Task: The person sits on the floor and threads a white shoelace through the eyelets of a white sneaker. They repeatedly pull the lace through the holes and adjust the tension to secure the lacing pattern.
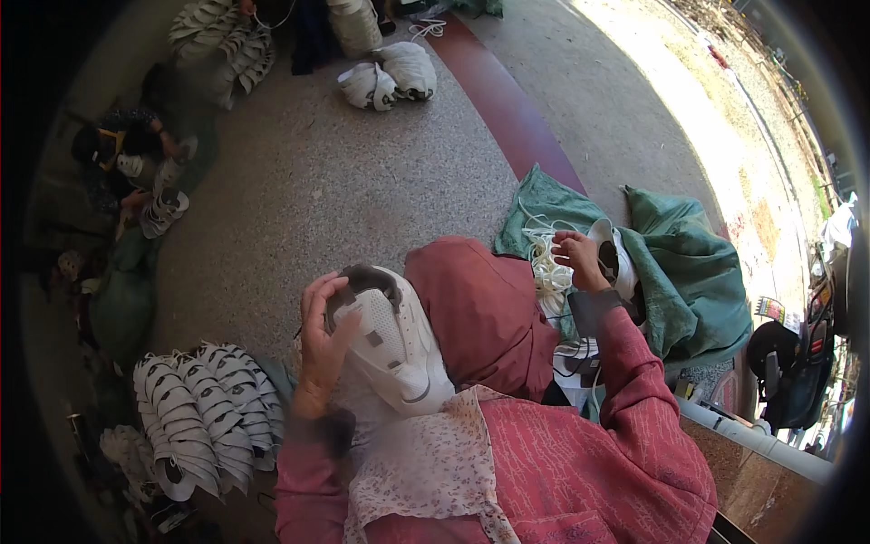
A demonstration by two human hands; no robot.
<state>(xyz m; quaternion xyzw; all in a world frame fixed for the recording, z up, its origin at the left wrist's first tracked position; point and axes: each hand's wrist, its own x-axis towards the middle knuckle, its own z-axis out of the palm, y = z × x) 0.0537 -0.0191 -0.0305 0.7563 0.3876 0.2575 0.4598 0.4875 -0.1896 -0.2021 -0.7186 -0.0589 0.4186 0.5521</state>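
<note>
The left hand (pixel 319 349) has a closed grip on a white moulded shoe with a perforated upper and a dark lining (pixel 390 340). The fingers curl over the collar opening and the thumb lies against the side. The shoe is held above the person's lap, sole side toward the body, toe pointing down and to the right, resting just against a pale floral cloth (pixel 426 462) spread over the knees.

The right hand (pixel 580 258) is extended out to the right. Its fingers are pinched together on white cord from a loose tangle of white laces (pixel 546 272). The tangle lies on a crumpled green fabric sack (pixel 689 272), which sits on the speckled stone floor (pixel 362 181). A second white shoe (pixel 621 263) lies on the sack just beside that hand; whether the hand touches it cannot be told.

A stacked row of white shoe uppers with grey trim (pixel 204 412) lies on the floor to the left of the lap, well apart from the held shoe. Further off, two bulging white bundles (pixel 390 77) rest on the floor near the top of the view. At far left another person (pixel 127 168) sits on the floor with more white shoes at hand.
</note>
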